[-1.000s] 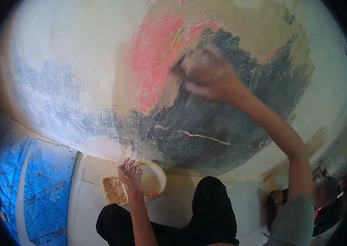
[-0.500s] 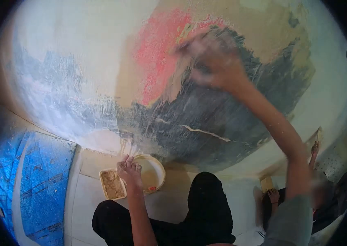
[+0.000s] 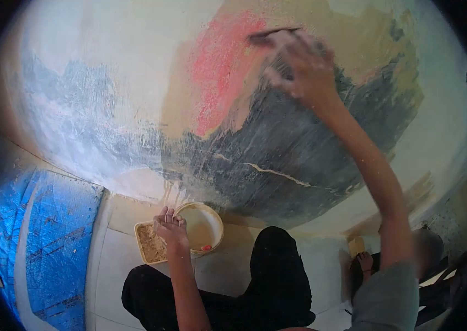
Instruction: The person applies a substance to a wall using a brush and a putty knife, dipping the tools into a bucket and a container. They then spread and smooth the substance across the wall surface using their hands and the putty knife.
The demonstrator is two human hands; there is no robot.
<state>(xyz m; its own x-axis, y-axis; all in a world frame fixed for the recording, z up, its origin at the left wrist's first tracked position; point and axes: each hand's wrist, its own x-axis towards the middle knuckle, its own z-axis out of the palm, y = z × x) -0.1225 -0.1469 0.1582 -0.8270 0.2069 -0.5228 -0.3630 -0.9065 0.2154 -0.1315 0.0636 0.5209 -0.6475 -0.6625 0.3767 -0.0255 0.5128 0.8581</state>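
Note:
My right hand (image 3: pixel 308 69) is raised against the wall, its fingers closed on a dark flat blade (image 3: pixel 269 37) that lies against the surface; motion blurs its exact kind. Under it the wall (image 3: pixel 288 143) carries a pinkish-red patch (image 3: pixel 219 66) beside rough dark grey plaster. Low in front of me, my left hand (image 3: pixel 171 227) is loosely open with bent fingers and nothing visible in it. It hovers over a tray of brown paste (image 3: pixel 149 243) and a round bucket (image 3: pixel 221 231) holding cloudy liquid and a small red thing (image 3: pixel 206 247).
A blue sheet (image 3: pixel 59 248) lies on the left. A pale crack (image 3: pixel 277 175) crosses the dark plaster. At the lower right sits another person, one hand (image 3: pixel 364 260) near a yellowish block (image 3: pixel 357 246). My bent knees (image 3: pixel 277 270) are below the wall.
My right hand has moved up and slightly right along the wall with the blade. My left hand stays nearly still. The other person's raised hand at the right is no longer visible.

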